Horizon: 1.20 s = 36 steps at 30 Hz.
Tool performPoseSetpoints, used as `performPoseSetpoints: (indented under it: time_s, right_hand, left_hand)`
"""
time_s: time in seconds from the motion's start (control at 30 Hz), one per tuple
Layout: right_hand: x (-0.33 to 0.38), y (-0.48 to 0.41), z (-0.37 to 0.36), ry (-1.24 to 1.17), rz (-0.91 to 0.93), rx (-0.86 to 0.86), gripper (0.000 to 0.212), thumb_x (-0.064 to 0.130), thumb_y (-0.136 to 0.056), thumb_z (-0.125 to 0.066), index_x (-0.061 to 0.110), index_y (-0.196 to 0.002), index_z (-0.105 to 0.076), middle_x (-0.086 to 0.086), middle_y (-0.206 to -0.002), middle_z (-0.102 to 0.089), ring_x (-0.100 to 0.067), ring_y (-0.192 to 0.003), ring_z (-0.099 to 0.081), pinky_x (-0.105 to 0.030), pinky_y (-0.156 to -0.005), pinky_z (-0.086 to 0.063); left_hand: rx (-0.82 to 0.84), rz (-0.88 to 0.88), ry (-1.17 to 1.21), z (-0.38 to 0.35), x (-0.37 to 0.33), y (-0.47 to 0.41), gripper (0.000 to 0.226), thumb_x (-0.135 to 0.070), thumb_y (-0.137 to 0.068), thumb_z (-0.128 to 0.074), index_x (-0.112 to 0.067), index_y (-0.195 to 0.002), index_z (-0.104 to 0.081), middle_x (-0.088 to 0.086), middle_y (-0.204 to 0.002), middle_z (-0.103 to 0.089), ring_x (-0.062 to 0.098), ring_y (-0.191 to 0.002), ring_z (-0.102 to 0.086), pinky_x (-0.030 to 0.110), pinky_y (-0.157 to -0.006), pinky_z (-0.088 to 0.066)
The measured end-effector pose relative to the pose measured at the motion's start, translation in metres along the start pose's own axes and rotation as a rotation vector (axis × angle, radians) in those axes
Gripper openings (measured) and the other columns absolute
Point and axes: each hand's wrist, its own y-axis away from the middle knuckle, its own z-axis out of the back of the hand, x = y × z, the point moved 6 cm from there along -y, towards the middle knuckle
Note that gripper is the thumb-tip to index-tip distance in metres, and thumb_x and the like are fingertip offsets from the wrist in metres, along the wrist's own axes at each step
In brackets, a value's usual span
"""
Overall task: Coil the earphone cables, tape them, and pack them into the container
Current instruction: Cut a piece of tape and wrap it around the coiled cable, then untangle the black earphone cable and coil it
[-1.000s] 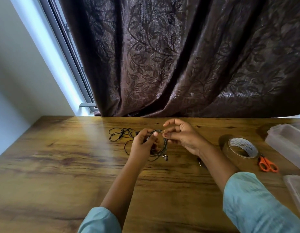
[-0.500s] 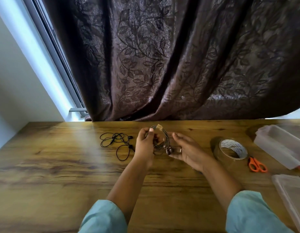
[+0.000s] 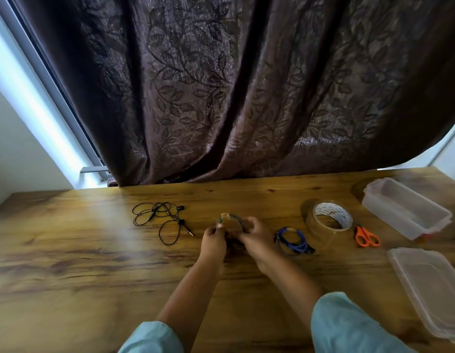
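Earphone coil (image 3: 230, 220) gripped in both hands

Thin grey wire is wound into a small hoop with a tab of pale tape on top. It is held upright over the middle of the grainy wooden table (image 3: 94, 276). The left hand (image 3: 213, 240) and right hand (image 3: 254, 238) each curl their fingers round its lower sides. To its left sprawls a loose black earphone tangle (image 3: 160, 217). To its right lie a blue coiled cable (image 3: 292, 240), a glossy clear tape roll (image 3: 328, 220), orange-handled scissors (image 3: 366, 236), a frosted plastic container (image 3: 404, 210) and its flat lid (image 3: 430, 281).

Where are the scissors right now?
In the head view, the orange scissors lie on the table at the right, between the tape roll and the clear container, close beside the tape.
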Motion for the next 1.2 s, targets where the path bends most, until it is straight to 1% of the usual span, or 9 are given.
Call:
performPoseSetpoints:
  time_s: [0.13, 0.23, 0.3, 0.53, 0.73, 0.9, 0.97, 1.03, 1.2]
  right_hand:
    - [0.006, -0.007, 0.022, 0.230, 0.054, -0.065, 0.035, 0.013, -0.085, -0.067, 0.027, -0.108, -0.044, -0.003, -0.107, -0.062, -0.017, -0.088, -0.065, -0.031, -0.069, -0.058]
    - [0.009, -0.006, 0.030, 0.498, 0.127, -0.106, 0.034, 0.014, -0.086, -0.067, 0.024, -0.105, -0.041, -0.001, -0.104, -0.058, -0.014, -0.085, -0.061, -0.022, -0.057, -0.049]
    - [0.012, -0.005, 0.030, 0.644, 0.200, -0.127, 0.029, 0.014, -0.086, -0.066, 0.023, -0.101, -0.043, 0.001, -0.101, -0.055, -0.011, -0.082, -0.056, -0.019, -0.053, -0.042]
    - [0.022, 0.001, 0.030, 0.954, 0.402, -0.215, 0.018, 0.022, -0.091, -0.061, 0.021, -0.109, -0.057, 0.003, -0.105, -0.063, -0.014, -0.095, -0.061, -0.023, -0.069, -0.048]
    - [0.016, -0.001, 0.026, 1.052, 0.497, -0.210, 0.020, 0.014, -0.093, -0.057, 0.022, -0.110, -0.061, 0.003, -0.104, -0.066, -0.014, -0.096, -0.062, -0.027, -0.075, -0.054]
    - [0.026, 0.001, 0.028, 1.009, 0.572, -0.277, 0.011, 0.023, -0.094, -0.056, 0.024, -0.100, -0.065, 0.006, -0.098, -0.065, -0.011, -0.095, -0.056, -0.019, -0.069, -0.046]
    - [0.035, 0.005, 0.026, 0.982, 0.623, -0.286, 0.010, 0.028, -0.094, -0.056, 0.026, -0.097, -0.065, 0.008, -0.094, -0.065, -0.010, -0.095, -0.056, -0.017, -0.066, -0.040]
    - [0.043, 0.007, 0.016, 0.953, 0.673, -0.238, 0.011, 0.029, -0.094, -0.055, 0.026, -0.095, -0.065, 0.009, -0.093, -0.065, -0.010, -0.095, -0.057, -0.018, -0.068, -0.042]
    - [0.057, 0.014, -0.036, 0.958, 0.763, -0.027, 0.017, 0.026, -0.095, -0.051, 0.027, -0.104, -0.065, 0.009, -0.108, -0.065, -0.014, -0.107, -0.053, -0.026, -0.082, -0.042]
  left_hand:
    - [-0.014, -0.052, -0.248, 0.001, 0.004, -0.002, 0.030, -0.013, -0.094, -0.050, -0.011, -0.124, -0.053, 0.007, -0.109, -0.065, 0.022, -0.098, -0.063, 0.040, -0.090, -0.053]
    - [-0.096, -0.191, -0.522, 0.000, -0.001, 0.003, 0.037, -0.013, -0.090, -0.058, -0.015, -0.126, -0.050, 0.002, -0.111, -0.063, 0.017, -0.095, -0.062, 0.029, -0.078, -0.055]
    - [-0.109, -0.311, -0.703, -0.005, -0.006, 0.010, 0.042, -0.013, -0.089, -0.058, -0.016, -0.130, -0.047, 0.004, -0.119, -0.058, 0.020, -0.103, -0.059, 0.029, -0.082, -0.053]
    - [-0.112, -0.464, -0.890, -0.010, -0.007, 0.015, 0.051, -0.023, -0.094, -0.053, -0.016, -0.142, -0.038, 0.009, -0.143, -0.039, 0.024, -0.133, -0.037, 0.034, -0.107, -0.035]
    - [-0.128, -0.481, -0.960, -0.007, -0.011, 0.010, 0.034, -0.015, -0.093, -0.053, -0.014, -0.127, -0.055, 0.007, -0.128, -0.054, 0.022, -0.118, -0.049, 0.030, -0.099, -0.040]
    - [-0.157, -0.425, -0.771, 0.005, -0.011, 0.002, 0.024, -0.018, -0.093, -0.057, -0.015, -0.116, -0.063, 0.003, -0.114, -0.062, 0.013, -0.095, -0.056, 0.021, -0.074, -0.050]
    - [-0.227, -0.390, -0.613, 0.018, -0.014, 0.002, 0.025, -0.018, -0.091, -0.059, -0.014, -0.115, -0.063, 0.001, -0.113, -0.061, 0.011, -0.095, -0.055, 0.023, -0.079, -0.050]
    - [-0.288, -0.363, -0.475, 0.033, -0.019, 0.003, 0.020, -0.018, -0.090, -0.061, -0.015, -0.110, -0.064, -0.001, -0.106, -0.063, 0.010, -0.091, -0.055, 0.024, -0.080, -0.048]
    - [-0.347, -0.339, -0.278, 0.080, -0.027, -0.004, 0.010, -0.014, -0.089, -0.060, -0.019, -0.095, -0.067, 0.005, -0.096, -0.068, 0.017, -0.076, -0.061, 0.027, -0.060, -0.048]
